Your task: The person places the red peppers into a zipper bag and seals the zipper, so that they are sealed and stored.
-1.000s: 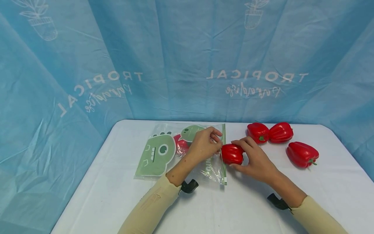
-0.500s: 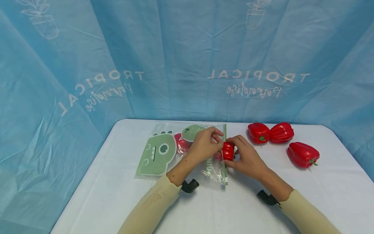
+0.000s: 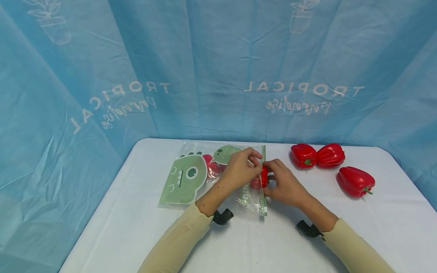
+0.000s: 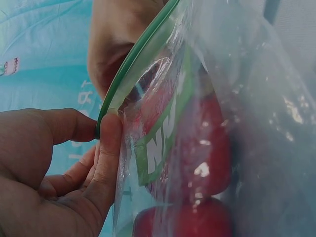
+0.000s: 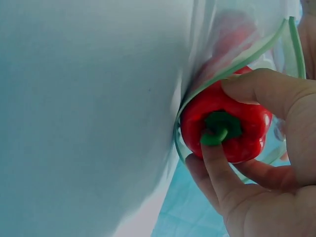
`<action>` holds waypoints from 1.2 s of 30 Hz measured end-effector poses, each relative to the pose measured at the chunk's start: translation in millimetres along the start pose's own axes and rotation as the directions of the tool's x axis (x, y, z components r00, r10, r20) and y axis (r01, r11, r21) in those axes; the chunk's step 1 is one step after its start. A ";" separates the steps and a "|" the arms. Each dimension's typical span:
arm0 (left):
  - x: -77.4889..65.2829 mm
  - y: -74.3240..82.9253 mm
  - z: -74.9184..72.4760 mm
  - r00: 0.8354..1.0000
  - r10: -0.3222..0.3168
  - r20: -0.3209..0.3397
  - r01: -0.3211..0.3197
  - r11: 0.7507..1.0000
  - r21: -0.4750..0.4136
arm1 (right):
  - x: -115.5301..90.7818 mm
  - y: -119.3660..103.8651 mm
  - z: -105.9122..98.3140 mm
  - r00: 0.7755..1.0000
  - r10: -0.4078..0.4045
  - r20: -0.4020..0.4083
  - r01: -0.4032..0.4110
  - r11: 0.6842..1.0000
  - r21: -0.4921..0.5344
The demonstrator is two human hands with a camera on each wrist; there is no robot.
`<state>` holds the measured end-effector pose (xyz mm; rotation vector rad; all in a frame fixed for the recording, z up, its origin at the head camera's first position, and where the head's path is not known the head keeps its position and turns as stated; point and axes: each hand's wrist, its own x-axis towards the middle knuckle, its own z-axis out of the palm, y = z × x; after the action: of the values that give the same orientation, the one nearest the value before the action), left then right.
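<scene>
You work in a curtained-off space, blue "Tropical Paradise" sheeting (image 3: 218, 57) hanging behind and beside the white counter (image 3: 266, 246).

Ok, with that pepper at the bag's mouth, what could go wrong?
The held pepper sits within the green rim and might snag on it. The left hand pinches just one edge of the bag; if it slips, the bag could sag shut. The peppers inside might block the way.
</scene>
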<state>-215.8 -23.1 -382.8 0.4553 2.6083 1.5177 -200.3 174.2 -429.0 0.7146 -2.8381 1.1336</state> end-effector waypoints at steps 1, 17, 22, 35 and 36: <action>0.2 0.0 -0.1 1.000 0.004 -0.001 -0.004 1.000 0.000 | 0.5 0.2 0.1 1.000 0.003 -0.001 -0.003 1.000 0.003; 2.4 -2.0 0.5 0.998 0.055 0.005 -0.054 0.998 -0.041 | 28.4 8.2 12.4 0.997 0.055 -0.055 -0.053 0.998 0.038; 2.2 -1.7 -0.2 0.998 0.064 0.001 -0.064 0.998 -0.025 | 38.4 8.8 17.4 0.992 0.092 -0.081 -0.087 0.994 0.062; 4.9 -4.6 -2.2 0.999 0.050 -0.017 -0.050 0.998 -0.038 | 41.8 8.9 18.8 0.986 0.115 -0.119 -0.113 0.993 0.029; 5.1 -4.8 -2.1 0.999 0.049 -0.015 -0.050 0.998 -0.038 | 40.4 9.3 18.0 0.986 0.113 -0.118 -0.111 0.993 0.028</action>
<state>-222.2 -25.5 -385.6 0.5112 2.5924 1.5890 -237.4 151.7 -441.6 0.4750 -2.8003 1.1799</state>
